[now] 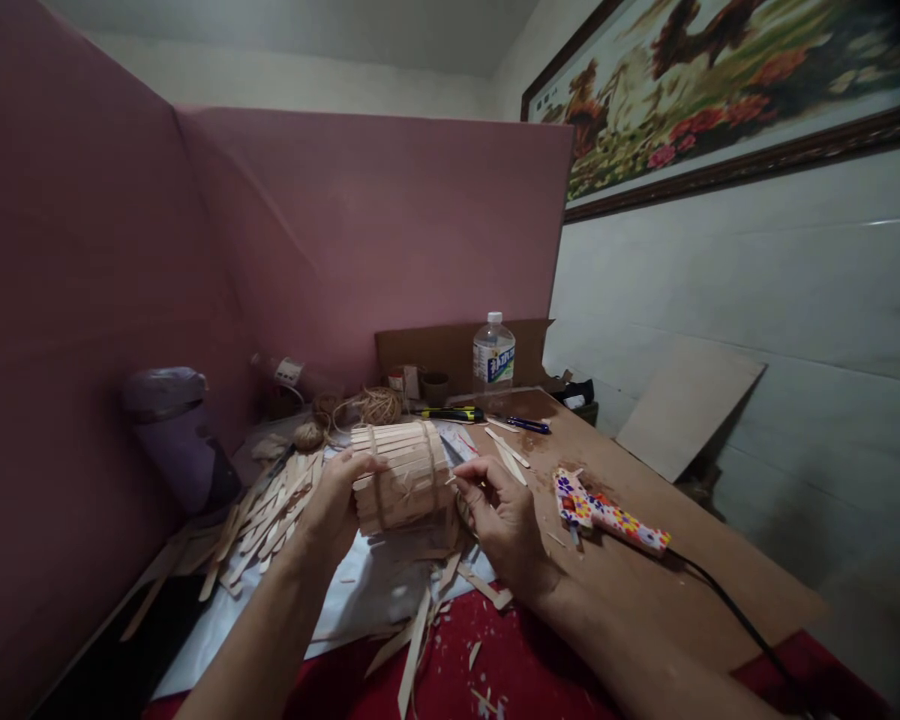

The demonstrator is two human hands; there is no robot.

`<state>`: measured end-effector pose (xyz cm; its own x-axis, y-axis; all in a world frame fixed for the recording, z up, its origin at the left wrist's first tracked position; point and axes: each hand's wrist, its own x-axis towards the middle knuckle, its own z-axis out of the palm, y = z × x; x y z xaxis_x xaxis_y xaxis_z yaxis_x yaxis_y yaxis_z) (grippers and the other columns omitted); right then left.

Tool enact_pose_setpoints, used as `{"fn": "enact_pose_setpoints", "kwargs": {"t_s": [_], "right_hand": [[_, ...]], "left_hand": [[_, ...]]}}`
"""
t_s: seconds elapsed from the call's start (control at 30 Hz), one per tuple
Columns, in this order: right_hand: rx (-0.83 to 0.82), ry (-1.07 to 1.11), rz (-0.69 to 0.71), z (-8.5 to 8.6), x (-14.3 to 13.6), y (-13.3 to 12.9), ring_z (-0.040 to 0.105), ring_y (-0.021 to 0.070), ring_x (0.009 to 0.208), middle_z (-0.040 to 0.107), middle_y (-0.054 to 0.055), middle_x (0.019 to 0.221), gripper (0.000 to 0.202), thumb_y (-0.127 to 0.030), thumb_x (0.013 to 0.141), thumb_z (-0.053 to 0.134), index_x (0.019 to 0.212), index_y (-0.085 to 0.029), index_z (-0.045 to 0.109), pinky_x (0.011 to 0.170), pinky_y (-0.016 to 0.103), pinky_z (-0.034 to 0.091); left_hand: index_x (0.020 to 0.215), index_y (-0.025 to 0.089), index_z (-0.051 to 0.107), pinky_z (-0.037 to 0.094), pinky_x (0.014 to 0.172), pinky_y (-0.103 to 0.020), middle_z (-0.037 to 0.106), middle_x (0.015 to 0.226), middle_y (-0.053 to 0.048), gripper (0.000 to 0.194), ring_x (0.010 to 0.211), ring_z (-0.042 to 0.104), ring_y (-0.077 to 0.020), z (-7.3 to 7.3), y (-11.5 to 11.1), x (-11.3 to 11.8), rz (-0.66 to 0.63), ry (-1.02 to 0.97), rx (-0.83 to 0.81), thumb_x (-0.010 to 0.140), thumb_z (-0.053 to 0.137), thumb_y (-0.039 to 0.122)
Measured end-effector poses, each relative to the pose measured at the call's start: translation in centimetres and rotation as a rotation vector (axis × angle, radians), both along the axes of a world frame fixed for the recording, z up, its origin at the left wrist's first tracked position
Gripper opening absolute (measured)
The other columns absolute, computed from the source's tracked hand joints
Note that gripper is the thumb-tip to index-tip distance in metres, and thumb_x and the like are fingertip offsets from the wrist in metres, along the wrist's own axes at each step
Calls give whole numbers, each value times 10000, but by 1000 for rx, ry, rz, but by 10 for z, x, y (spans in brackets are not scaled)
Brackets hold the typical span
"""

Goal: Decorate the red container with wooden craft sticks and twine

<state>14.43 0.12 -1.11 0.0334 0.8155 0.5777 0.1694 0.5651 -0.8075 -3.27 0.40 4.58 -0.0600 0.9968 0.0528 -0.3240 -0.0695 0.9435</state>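
A small barrel (405, 480) of pale wooden craft sticks, bound with two bands of twine, lies tilted on its side in the air above the table. My left hand (337, 500) is closed around its left end, thumb on top. At the barrel's right end, my right hand (499, 510) pinches with thumb and forefinger. A tiny pale tip shows by those fingertips, too small to name. Beneath the barrel, loose craft sticks and cut slivers (416, 640) lie over white paper (367, 580) and a red cloth (487, 650).
Craft sticks (277, 520) are heaped at left beside a purple-topped container (176, 430). Behind are twine (379, 405), a yellow-black cutter (454, 413), a blue cutter (529, 425) and a plastic bottle (493, 355). A flowered glue gun (607, 515) with a black cord lies right.
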Motion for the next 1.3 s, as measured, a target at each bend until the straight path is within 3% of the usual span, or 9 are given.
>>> {"fn": "enact_pose_setpoints", "kwargs": {"t_s": [0.23, 0.4, 0.53, 0.7, 0.87, 1.07, 1.3], "right_hand": [[-69, 84, 81, 28, 2, 0, 563, 135, 634, 623, -2, 747, 96, -277, 821, 566, 861, -202, 610, 550, 236, 433], [49, -129, 36, 53, -5, -3, 587, 156, 744, 649, 4, 760, 85, -169, 791, 559, 777, -198, 638, 676, 264, 435], [152, -293, -25, 63, -17, 1, 596, 164, 794, 671, 16, 807, 122, -136, 797, 545, 768, -201, 644, 732, 276, 430], [118, -345, -72, 60, -30, 6, 593, 164, 763, 670, 10, 803, 102, -161, 798, 559, 789, -211, 647, 695, 266, 435], [117, -350, -136, 51, -36, 6, 573, 179, 797, 639, 24, 811, 117, -128, 787, 554, 787, -208, 639, 710, 281, 434], [191, -317, -171, 45, -36, 9, 522, 215, 925, 564, 56, 919, 113, -91, 762, 575, 746, -197, 610, 820, 346, 418], [238, -322, -147, 48, -31, 11, 510, 207, 869, 570, 44, 868, 151, -59, 754, 543, 737, -200, 593, 784, 348, 405]], "left_hand": [[966, 82, 670, 495, 622, -308, 718, 795, -92, 381, 693, 657, -227, 0, -2, 3, -89, 28, 11, 619, 671, 240], [933, 90, 681, 475, 625, -295, 717, 767, -84, 360, 681, 648, -217, 0, -2, 1, -123, 38, 47, 589, 652, 191], [828, 122, 687, 450, 593, -265, 691, 680, -30, 258, 590, 604, -165, -3, 2, -2, -56, 31, 73, 583, 618, 162], [619, 127, 631, 393, 507, -224, 592, 532, 19, 69, 486, 511, -113, -4, 3, -1, 47, 31, 59, 587, 626, 188], [749, 108, 673, 411, 524, -237, 633, 592, -14, 207, 528, 546, -137, -5, 1, 2, 2, 21, 37, 653, 626, 285], [846, 104, 686, 425, 532, -244, 669, 636, -30, 249, 548, 573, -151, -4, -1, 4, -32, 18, 64, 657, 625, 253], [813, 114, 687, 434, 547, -241, 688, 659, -36, 223, 592, 606, -164, -5, -1, 6, -23, 6, 28, 686, 609, 280]]}}
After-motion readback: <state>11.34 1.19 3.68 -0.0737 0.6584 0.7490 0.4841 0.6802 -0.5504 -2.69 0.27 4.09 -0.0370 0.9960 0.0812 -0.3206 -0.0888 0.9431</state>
